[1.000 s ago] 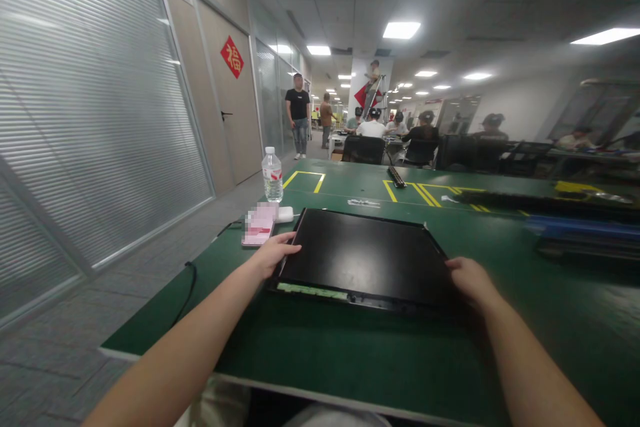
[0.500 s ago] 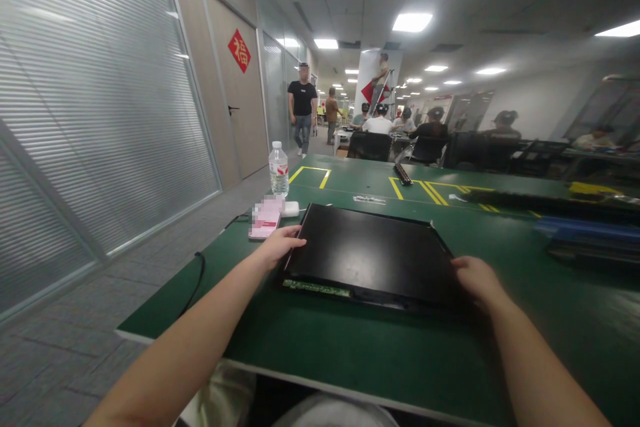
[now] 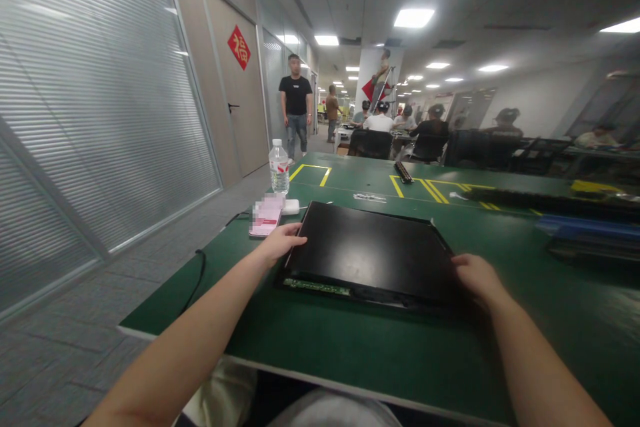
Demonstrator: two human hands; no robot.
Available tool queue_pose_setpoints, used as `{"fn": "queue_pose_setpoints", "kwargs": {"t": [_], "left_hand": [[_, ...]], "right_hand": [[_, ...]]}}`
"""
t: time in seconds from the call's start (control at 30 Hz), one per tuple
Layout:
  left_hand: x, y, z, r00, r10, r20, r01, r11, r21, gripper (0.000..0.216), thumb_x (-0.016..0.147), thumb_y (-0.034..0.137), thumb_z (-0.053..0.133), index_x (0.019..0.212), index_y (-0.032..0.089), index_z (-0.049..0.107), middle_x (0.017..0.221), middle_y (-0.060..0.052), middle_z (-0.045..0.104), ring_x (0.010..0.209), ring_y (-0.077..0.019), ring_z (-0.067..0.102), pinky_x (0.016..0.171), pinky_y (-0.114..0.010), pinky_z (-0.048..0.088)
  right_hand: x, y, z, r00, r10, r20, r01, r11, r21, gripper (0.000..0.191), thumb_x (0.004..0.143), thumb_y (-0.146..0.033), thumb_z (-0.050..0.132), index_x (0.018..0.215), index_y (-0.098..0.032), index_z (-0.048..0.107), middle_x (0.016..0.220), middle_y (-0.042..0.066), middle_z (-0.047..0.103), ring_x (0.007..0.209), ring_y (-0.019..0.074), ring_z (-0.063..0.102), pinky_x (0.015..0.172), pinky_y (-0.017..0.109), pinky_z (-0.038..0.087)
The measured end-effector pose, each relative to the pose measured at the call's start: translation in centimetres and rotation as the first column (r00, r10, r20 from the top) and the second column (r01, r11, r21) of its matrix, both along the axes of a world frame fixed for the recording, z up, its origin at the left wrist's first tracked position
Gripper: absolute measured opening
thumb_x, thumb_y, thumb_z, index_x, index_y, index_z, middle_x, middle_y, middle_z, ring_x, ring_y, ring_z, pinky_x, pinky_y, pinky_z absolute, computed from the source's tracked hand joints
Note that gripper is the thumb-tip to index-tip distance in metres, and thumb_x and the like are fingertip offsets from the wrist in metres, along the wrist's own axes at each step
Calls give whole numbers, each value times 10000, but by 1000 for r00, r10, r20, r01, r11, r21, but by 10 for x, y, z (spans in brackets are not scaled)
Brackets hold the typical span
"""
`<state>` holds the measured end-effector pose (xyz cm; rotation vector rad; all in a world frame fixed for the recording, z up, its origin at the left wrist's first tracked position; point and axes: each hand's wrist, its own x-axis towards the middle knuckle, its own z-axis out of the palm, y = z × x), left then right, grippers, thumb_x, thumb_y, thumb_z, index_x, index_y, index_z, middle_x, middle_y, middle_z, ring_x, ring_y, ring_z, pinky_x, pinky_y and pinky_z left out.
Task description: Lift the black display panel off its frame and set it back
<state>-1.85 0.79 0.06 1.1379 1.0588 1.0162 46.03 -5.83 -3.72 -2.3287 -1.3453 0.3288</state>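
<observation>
Panel: black flat panel [image 3: 370,250] lies on the green surface [image 3: 380,353].
Left hand [image 3: 280,242]: grips its left edge.
Right hand [image 3: 477,275]: grips its right corner (fingers partly hidden).

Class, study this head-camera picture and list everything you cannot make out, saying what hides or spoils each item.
Head view throughout.
- Pink item beside the left hand: pixelated, unreadable.
- Black panel: underside hidden against the table.
- Right hand: fingertips hidden by the hand itself, grip unclear.
- Blue object at right: blurred.
- Water bottle label: too small.
</observation>
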Motion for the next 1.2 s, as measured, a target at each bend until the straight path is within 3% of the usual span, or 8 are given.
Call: {"fn": "queue_pose_setpoints", "kwargs": {"t": [0.57,0.83,1.2], "left_hand": [[1,-1,1,1000,15,-12,-14,999,51,516,472,156,888,972,169,762,984,-91,786,987,-305,711,913,-422,525],[0,-2,4,999,24,-35,-22,999,43,485,447,160,896,915,162,767,936,-89,790,997,-309,708,942,-420,515],[5,-6,9,976,-13,219,-6,996,85,614,526,168,875,1121,129,728,1118,-138,758,1132,-324,669,967,-407,512]], "right_hand": [[0,-1,-1,1000,-6,-5,7,998,66,293,665,-86,589,873,-185,769,952,112,758,953,268,705,850,321,526],[-4,-3,4,1000,5,-17,-4,999,44,308,674,-85,575,892,-184,769,974,106,758,951,263,703,813,315,529],[-6,-4,3,994,-29,-104,42,992,122,405,753,-235,622,1142,-173,717,973,93,754,828,217,698,711,275,501]]}}
